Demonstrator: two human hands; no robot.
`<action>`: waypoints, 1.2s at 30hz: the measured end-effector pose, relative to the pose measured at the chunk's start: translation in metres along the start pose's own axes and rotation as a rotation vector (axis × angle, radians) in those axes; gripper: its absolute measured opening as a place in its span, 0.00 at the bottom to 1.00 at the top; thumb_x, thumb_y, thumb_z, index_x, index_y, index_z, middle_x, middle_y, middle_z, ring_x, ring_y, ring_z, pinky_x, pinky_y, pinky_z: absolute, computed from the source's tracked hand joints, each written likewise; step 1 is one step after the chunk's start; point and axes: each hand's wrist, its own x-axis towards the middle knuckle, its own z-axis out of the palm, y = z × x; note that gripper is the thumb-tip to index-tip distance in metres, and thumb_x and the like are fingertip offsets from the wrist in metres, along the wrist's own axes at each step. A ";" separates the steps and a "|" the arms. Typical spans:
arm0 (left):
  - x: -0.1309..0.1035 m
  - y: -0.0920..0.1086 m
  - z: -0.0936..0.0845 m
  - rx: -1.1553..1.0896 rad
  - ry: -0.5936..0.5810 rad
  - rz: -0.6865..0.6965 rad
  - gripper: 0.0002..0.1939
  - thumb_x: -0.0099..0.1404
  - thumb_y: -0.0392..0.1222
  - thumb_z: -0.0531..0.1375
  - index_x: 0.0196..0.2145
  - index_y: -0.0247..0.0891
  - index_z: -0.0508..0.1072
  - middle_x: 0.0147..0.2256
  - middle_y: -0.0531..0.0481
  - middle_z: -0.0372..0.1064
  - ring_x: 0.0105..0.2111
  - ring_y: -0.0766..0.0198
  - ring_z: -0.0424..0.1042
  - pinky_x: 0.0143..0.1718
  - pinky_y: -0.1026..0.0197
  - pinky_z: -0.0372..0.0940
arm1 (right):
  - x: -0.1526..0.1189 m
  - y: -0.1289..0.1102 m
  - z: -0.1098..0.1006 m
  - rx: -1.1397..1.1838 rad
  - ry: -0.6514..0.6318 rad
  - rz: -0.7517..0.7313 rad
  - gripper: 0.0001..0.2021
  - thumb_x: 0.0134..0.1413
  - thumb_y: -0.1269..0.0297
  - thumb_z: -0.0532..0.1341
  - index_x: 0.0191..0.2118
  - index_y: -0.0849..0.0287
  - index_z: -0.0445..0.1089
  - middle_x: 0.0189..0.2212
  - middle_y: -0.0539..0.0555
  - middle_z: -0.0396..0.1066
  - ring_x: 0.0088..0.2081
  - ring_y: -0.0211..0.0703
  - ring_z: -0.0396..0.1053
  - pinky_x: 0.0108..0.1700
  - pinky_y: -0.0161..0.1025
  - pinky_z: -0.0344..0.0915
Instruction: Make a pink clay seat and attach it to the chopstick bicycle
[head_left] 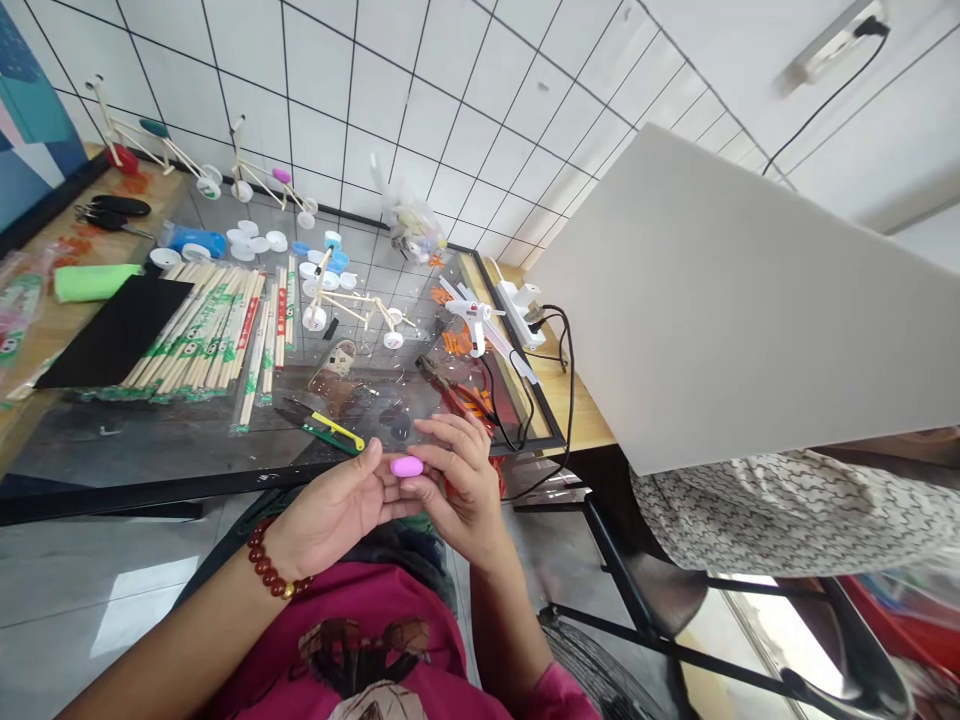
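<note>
A smooth, bright pink oval lump [407, 467], which looks like modelling clay, sits between the thumb and fingers of my right hand [461, 480]. My left hand [352, 495] is open, palm up, its fingers stretched out behind and under the lump; whether they touch it I cannot tell. Just beyond my hands, on the glass tabletop, lie yellow-and-green thread snips [322, 425] and a pair of pliers [450, 385]. Farther back stands a small tricycle-like frame [349, 300] of sticks with white bottle-cap wheels.
Many wrapped chopsticks [202, 320] lie at left, partly under a black sheet [112, 330]. White and blue bottle caps [247, 240] are scattered behind. A white glue gun [474, 322] and power strip [521, 310] are at right. Finished-looking stick models [259, 170] stand by the wall. A large grey panel [750, 310] blocks the right.
</note>
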 end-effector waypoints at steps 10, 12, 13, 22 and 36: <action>0.000 -0.003 -0.001 0.091 0.171 0.176 0.08 0.62 0.43 0.68 0.31 0.34 0.82 0.34 0.47 0.78 0.37 0.64 0.74 0.44 0.62 0.70 | 0.005 -0.005 0.009 -0.004 0.032 -0.031 0.08 0.61 0.64 0.62 0.46 0.52 0.73 0.48 0.52 0.78 0.54 0.46 0.71 0.67 0.55 0.49; 0.001 -0.004 0.000 0.099 0.172 0.185 0.09 0.61 0.44 0.69 0.30 0.35 0.82 0.32 0.48 0.78 0.35 0.66 0.73 0.42 0.64 0.70 | 0.006 -0.006 0.011 -0.006 0.048 -0.025 0.06 0.61 0.64 0.62 0.44 0.51 0.73 0.46 0.51 0.78 0.53 0.45 0.72 0.68 0.55 0.48; 0.002 -0.004 0.001 0.096 0.169 0.185 0.09 0.61 0.45 0.69 0.30 0.35 0.82 0.32 0.48 0.78 0.35 0.66 0.72 0.41 0.64 0.70 | 0.006 -0.007 0.011 -0.009 0.058 -0.023 0.06 0.61 0.63 0.63 0.43 0.51 0.73 0.46 0.51 0.79 0.52 0.45 0.72 0.68 0.55 0.48; 0.005 -0.006 -0.005 0.069 0.134 0.148 0.11 0.56 0.46 0.72 0.31 0.35 0.82 0.33 0.48 0.79 0.36 0.66 0.74 0.41 0.66 0.70 | 0.007 -0.008 0.011 0.021 0.090 -0.018 0.08 0.61 0.63 0.63 0.46 0.52 0.72 0.46 0.52 0.78 0.51 0.46 0.73 0.68 0.56 0.48; 0.001 0.003 -0.005 0.553 0.436 0.430 0.11 0.53 0.49 0.73 0.32 0.40 0.83 0.35 0.49 0.79 0.37 0.64 0.74 0.44 0.64 0.69 | 0.009 -0.007 0.015 -0.172 0.132 -0.067 0.08 0.59 0.67 0.65 0.44 0.51 0.71 0.44 0.49 0.80 0.50 0.46 0.74 0.70 0.59 0.41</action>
